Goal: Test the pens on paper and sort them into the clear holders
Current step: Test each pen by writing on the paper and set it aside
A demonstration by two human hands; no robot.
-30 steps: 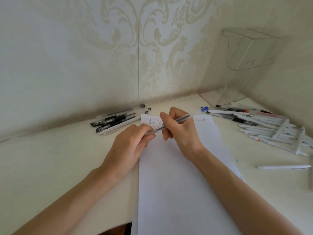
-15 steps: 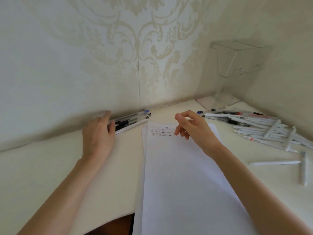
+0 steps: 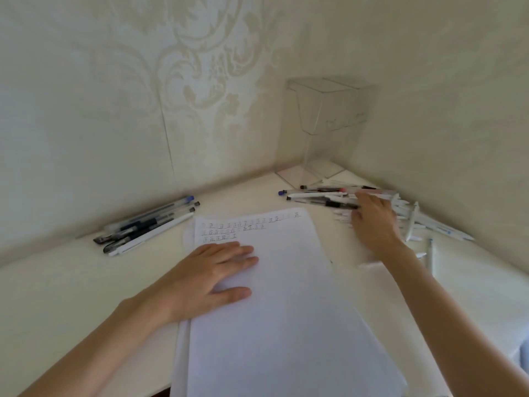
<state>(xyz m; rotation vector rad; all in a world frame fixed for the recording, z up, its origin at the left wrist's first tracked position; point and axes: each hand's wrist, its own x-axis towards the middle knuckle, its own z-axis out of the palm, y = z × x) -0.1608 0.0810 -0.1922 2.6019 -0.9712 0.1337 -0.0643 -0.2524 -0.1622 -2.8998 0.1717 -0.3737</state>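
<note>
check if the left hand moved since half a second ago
Yes. The left hand left the dark pens and came right onto the paper, now flat below the written rows.

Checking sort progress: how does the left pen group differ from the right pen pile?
The left group is small, lying side by side; the right pile is larger and crisscrossed. The left group is untouched; the right hand reaches into the right pile. Both lie on the table, outside the clear holder.

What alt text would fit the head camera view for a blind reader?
A person's left hand rests flat on paper bearing test marks, while the right hand reaches over scattered pens near a clear holder.
</note>
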